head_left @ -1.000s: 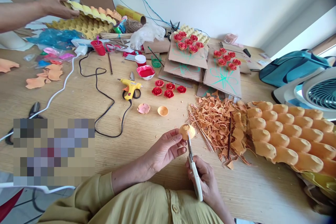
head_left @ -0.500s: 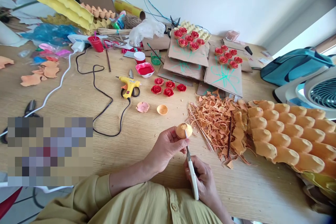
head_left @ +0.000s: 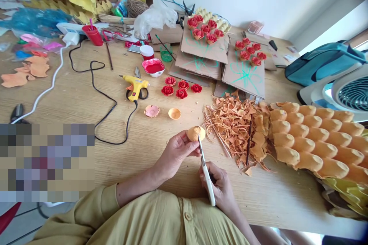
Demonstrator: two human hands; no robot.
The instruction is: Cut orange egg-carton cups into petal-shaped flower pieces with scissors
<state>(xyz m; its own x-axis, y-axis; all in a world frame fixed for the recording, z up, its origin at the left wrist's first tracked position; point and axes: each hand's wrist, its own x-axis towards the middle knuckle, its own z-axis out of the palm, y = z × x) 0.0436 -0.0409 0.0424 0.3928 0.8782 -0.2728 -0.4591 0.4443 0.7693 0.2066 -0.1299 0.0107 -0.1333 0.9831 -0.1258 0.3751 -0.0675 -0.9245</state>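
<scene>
The left hand (head_left: 176, 152) pinches a small orange cardboard egg-carton cup (head_left: 196, 133) between thumb and fingers, held over the wooden tabletop (head_left: 86, 103). The right hand (head_left: 220, 188) is closed around white-handled scissors (head_left: 207, 178). Their long axis runs from that hand up and slightly left, and the blade tips meet the cup's right edge, though whether they bite into it is hard to tell. A heap of orange cardboard trimmings (head_left: 232, 126) lies just right of the cup.
</scene>
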